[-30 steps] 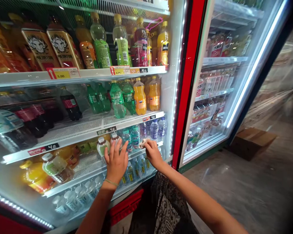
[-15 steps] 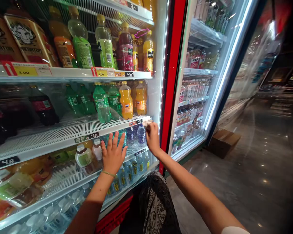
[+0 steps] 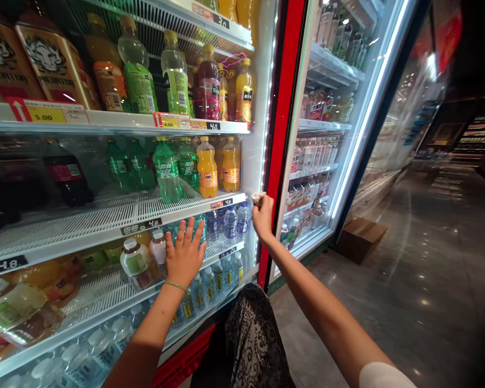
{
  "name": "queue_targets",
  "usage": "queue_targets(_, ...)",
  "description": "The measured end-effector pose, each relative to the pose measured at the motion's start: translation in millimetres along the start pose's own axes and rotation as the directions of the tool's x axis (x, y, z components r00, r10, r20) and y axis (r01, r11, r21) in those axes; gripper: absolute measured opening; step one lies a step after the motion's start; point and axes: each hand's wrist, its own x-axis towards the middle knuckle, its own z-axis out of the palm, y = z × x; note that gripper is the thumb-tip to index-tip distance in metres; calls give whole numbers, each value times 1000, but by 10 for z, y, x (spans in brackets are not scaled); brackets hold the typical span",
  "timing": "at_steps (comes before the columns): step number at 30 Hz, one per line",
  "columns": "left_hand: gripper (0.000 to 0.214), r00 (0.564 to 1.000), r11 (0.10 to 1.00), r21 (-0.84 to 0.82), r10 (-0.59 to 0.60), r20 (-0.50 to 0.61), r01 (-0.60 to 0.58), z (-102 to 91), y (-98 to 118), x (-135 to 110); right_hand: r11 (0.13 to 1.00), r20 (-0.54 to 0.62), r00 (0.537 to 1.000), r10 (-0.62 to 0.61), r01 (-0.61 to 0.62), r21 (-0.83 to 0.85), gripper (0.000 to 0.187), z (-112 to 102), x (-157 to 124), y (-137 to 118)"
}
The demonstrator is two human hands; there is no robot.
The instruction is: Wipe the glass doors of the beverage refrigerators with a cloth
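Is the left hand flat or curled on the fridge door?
Flat. The left hand lies with fingers spread and palm on the glass door; nothing is gripped. The right hand pinches a small crumpled white wad.

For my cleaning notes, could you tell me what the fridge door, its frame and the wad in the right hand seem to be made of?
Fridge door: clear glass, judging by faint reflections over the bottles.
Frame: glossy red, probably painted metal or plastic.
Wad: pale and crumpled in the right hand; cloth or paper, unclear.
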Motion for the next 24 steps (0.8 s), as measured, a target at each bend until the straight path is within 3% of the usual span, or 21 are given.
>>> queue_targets(3, 79, 1000, 1000, 14, 8, -5, -8, -5, -12, -3, 973, 210, 952, -224, 230, -6, 45, 196, -332, -344)
queue_targets(6, 81, 1000, 1000, 15, 17, 6, -17, -16, -35, -7, 926, 288, 886, -364, 376, 12, 48, 260, -294, -500)
queue_targets(8, 81, 1000, 1000, 20, 24, 7, -24, -19, -47, -9, 937, 209, 918, -338, 350, -21, 45, 203, -77, -391)
queue_targets(10, 79, 1000, 999, 27, 29, 0, -29, -17, -52, -11, 968, 54, 970, -237, 241, -68, 42, 95, 142, -145)
queue_targets(12, 79, 1000, 999, 24, 29, -6, -29, -11, -50, -13, 988, -66, 989, -132, 126, -87, 40, -21, 253, 137)
queue_targets(15, 79, 1000, 1000, 17, 26, -5, -26, -2, -43, -16, 996, -87, 995, -44, 38, -75, 36, -108, 211, 384)
queue_targets(19, 79, 1000, 999, 23, 24, 5, -24, -1, -37, -18, 1000, -93, 996, 16, -17, -7, 26, -2, 46, 151)
queue_targets(22, 79, 1000, 1000, 17, 21, 13, -21, -9, -37, -16, 992, 55, 990, -126, 124, 35, 33, 141, -145, -220)
queue_targets(24, 79, 1000, 1000, 15, 20, 16, -21, -17, -38, -14, 968, 192, 949, -249, 244, 53, 40, 201, -290, -390)
